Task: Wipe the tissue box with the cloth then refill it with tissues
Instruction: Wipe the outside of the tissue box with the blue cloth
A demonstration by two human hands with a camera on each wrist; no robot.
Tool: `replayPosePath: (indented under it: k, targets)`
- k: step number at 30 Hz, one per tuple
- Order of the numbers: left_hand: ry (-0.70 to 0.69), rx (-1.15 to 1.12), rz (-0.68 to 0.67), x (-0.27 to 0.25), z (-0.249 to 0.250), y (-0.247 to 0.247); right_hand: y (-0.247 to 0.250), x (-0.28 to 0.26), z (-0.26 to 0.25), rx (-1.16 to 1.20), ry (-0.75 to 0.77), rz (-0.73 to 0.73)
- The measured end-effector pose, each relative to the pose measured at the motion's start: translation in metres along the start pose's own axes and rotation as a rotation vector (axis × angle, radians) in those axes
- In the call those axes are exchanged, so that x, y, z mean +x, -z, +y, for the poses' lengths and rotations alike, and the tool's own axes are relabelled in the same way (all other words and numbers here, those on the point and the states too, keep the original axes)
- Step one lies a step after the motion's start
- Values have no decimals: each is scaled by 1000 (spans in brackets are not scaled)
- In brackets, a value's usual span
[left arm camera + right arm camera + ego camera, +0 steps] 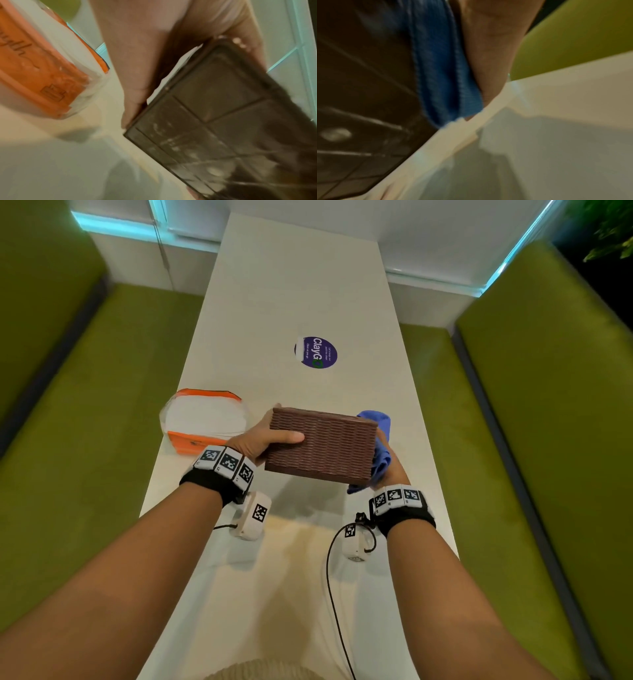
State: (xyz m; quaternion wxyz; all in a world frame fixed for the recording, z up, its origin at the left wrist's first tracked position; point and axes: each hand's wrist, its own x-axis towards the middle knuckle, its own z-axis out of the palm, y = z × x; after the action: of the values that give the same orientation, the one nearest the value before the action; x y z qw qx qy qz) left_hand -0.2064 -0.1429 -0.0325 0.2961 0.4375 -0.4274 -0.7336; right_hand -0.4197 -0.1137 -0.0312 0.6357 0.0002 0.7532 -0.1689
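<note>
A brown woven-pattern tissue box (320,445) is held above the white table (301,285). My left hand (263,440) grips its left end, thumb across the top. In the left wrist view the box's dark ribbed underside (223,121) shows, with a white edge at its side. My right hand (394,467) presses a bunched blue cloth (380,446) against the box's right end; its fingers are mostly hidden behind cloth and box. The right wrist view shows the cloth (440,67) squeezed between palm and box (359,67). An orange pack of white tissues (203,422) lies on the table to the left.
A round purple sticker (317,352) sits on the table's middle. Green padded benches (75,405) run along both sides. A white wall with a lit ledge closes the far end. The orange pack (34,60) lies close beside my left hand.
</note>
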Motion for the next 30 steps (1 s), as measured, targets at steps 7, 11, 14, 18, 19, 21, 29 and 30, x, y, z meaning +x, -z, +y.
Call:
replayPosePath:
  k: [7, 11, 14, 18, 19, 21, 29, 30]
  targets:
    - [-22, 82, 160, 7, -12, -3, 23, 1, -6, 236, 546, -265]
    - [-38, 234, 187, 9, -16, -1, 30, -9, -27, -119, 606, -90]
    - [-62, 346, 212, 9, -17, 1, 32, -21, -40, -241, 654, -65]
    - [-49, 563, 171, 10, -16, 3, 18, -14, -48, -367, 786, -63]
    - [-60, 598, 162, 12, -17, 6, 12, -10, -47, -443, 822, -88]
    - [-124, 655, 131, 20, -24, 15, 0, 8, -41, -629, 864, -142]
    - [-247, 743, 88, 16, -15, 10, -42, 4, -35, -907, 1067, 169]
    - [-258, 751, 92, 17, -13, 9, -48, -2, -36, -896, 1133, 120]
